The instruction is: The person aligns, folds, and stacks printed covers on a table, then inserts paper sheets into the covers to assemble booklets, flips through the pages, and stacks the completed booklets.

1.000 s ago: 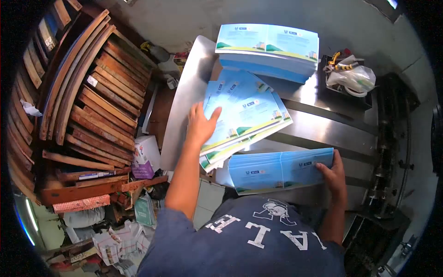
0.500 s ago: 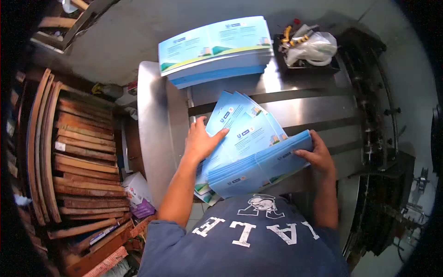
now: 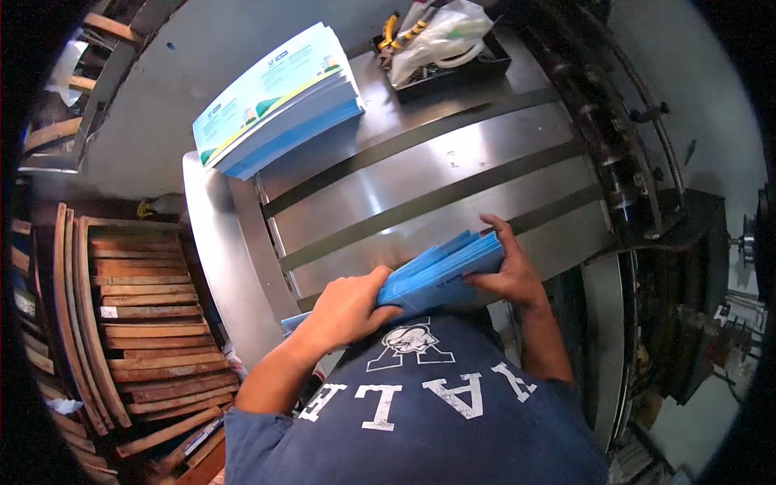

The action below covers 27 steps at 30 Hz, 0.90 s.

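Observation:
A bundle of blue printed sheets [image 3: 440, 271] stands on edge close against my chest, at the near side of the metal table. My left hand [image 3: 352, 307] is wrapped over the bundle's left part, thumb on the near face. At its right end, my right hand [image 3: 511, 271] grips the sheets between thumb and fingers, with the index finger raised above the top edge. A tall stack of similar printed sheets [image 3: 279, 93] sits at the table's back left, away from both hands.
The metal table [image 3: 388, 190] has dark strips across it. At its back lies a black tray [image 3: 493, 65] with pliers and a plastic bag. Dark machinery [image 3: 618, 178] lines the right side. Wooden frames [image 3: 153, 323] are stacked at the left.
The fanned sheets that lay on the table are now gathered with the held bundle near my chest. My left hand has closed on them. The view has shifted to the right.

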{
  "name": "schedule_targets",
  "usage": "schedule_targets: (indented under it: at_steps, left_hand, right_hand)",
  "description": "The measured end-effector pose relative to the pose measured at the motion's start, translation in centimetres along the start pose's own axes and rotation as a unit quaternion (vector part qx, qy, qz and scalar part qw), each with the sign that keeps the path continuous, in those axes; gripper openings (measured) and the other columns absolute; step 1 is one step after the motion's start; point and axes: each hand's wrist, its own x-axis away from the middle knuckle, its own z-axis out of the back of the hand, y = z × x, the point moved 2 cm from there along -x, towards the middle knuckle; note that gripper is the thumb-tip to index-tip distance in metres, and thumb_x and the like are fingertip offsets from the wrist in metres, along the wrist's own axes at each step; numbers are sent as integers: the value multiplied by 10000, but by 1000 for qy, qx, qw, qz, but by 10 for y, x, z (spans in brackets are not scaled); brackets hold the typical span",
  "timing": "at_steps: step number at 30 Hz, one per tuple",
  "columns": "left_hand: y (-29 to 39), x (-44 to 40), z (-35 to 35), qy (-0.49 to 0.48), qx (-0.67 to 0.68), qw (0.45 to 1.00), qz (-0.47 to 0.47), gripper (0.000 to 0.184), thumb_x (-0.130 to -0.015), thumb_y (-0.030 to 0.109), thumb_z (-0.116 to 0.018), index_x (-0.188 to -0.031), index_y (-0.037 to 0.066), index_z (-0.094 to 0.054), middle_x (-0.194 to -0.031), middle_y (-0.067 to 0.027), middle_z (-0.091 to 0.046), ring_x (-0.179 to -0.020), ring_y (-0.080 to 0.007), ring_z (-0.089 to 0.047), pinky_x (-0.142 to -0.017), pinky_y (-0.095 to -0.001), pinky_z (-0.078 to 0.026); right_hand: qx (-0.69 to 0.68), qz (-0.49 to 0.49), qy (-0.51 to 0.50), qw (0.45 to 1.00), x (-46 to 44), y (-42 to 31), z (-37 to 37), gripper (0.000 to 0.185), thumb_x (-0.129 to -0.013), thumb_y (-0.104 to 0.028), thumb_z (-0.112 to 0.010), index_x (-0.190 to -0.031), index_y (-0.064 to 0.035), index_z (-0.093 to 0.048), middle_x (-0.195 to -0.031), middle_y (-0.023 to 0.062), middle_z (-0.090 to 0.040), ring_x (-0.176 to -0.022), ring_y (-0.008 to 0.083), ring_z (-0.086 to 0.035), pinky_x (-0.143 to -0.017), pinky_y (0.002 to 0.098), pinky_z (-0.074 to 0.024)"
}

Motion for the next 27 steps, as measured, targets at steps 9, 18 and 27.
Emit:
schedule_targets:
  at_steps: [9, 18, 27]
  left_hand:
    - [38, 45, -36, 180, -135, 974, 11, 1017, -581, 325, -848, -1427, 53, -355, -1403, -198, -394, -1314, -391, -367, -1067, -527, -303]
    - [16, 66, -61, 240, -95, 966, -23, 806, -651, 219, -806, -1352, 53, -443, -1168, -151, -594, -1074, -312, -566, -881, -412, -413]
    - [11, 63, -61, 218, -30, 975, -42, 585, -673, 63, -696, -1232, 58, -521, -1073, -136, -617, -1017, -322, -590, -842, -429, -447]
  right_hand:
    - [86, 155, -60, 982, 43, 30, 14, 905, -673, -177, -867, -1414, -76, -357, -1303, 169, -524, -1213, 296, -516, -1031, 418, -408]
    - [50, 160, -121, 978, 37, 51, -16, 512, -733, -164, -816, -1168, -84, -557, -1125, 109, -623, -1039, 247, -607, -918, 380, -475]
    - [46, 133, -100, 985, 22, 30, -40, 565, -711, -139, -840, -1188, -41, -554, -1114, 94, -630, -1069, 232, -590, -959, 402, -472]
